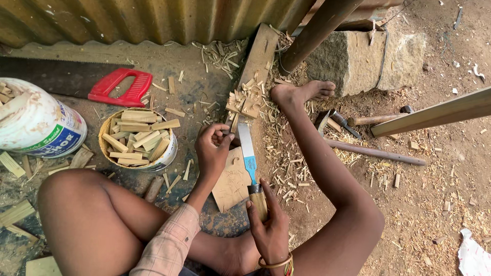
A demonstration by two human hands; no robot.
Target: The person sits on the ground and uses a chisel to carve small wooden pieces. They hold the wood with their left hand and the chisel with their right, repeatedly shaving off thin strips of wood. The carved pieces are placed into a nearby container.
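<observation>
Left hand pinches a small wood piece upright on the wooden board. Right hand grips the chisel beside it. Keep fingers away from the blade and cut straight down.

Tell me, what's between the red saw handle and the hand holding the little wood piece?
The head view shows a round tub full of cut wood sticks between them.

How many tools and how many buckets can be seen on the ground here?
Chisel: 1
Saw: 1
Hammer: 1
Buckets, one white and one yellow: 2
Total: 5
The right hand holds the chisel; the left hand holds a wood piece.
</observation>
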